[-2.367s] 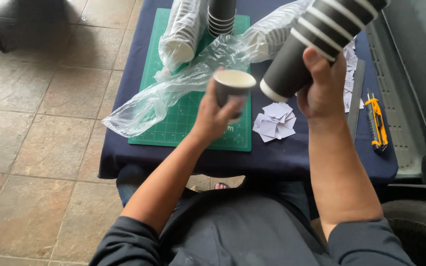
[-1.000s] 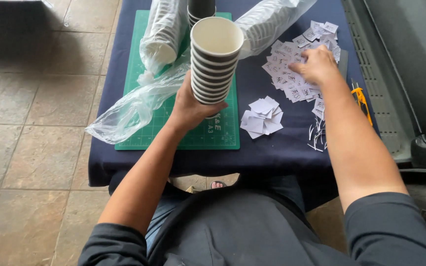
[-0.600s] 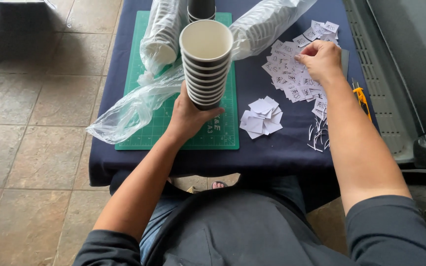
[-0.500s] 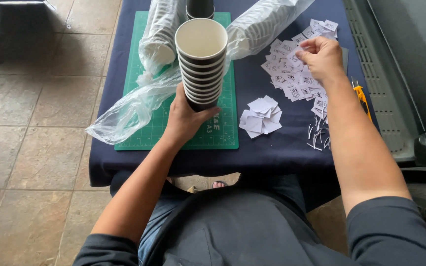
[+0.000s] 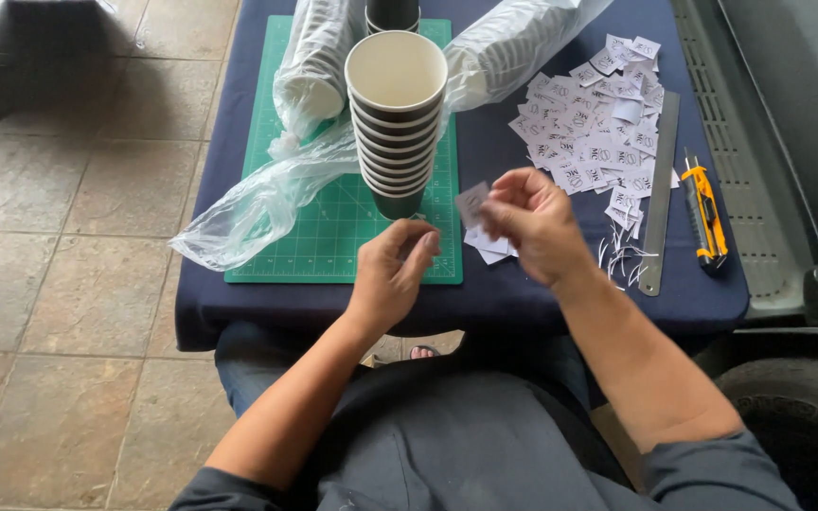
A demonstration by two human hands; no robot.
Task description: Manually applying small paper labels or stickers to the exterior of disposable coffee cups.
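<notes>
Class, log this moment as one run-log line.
right hand: pinches paper slip | left hand: empty, near cup stack | cup stack: upright on green mat

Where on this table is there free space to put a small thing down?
Bare green cutting mat lies between the plastic bag and the cup stack. Bare blue cloth runs along the near edge, left of the metal ruler. The paper slips crowd the far right.

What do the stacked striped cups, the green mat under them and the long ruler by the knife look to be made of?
Stacked striped cups: likely paper, matte with a plain pale inside and rolled rims. Green mat: probably a rubbery or vinyl cutting mat, matte, printed with a grid. Ruler: seemingly metal, thin, grey, with a dull sheen.
</notes>
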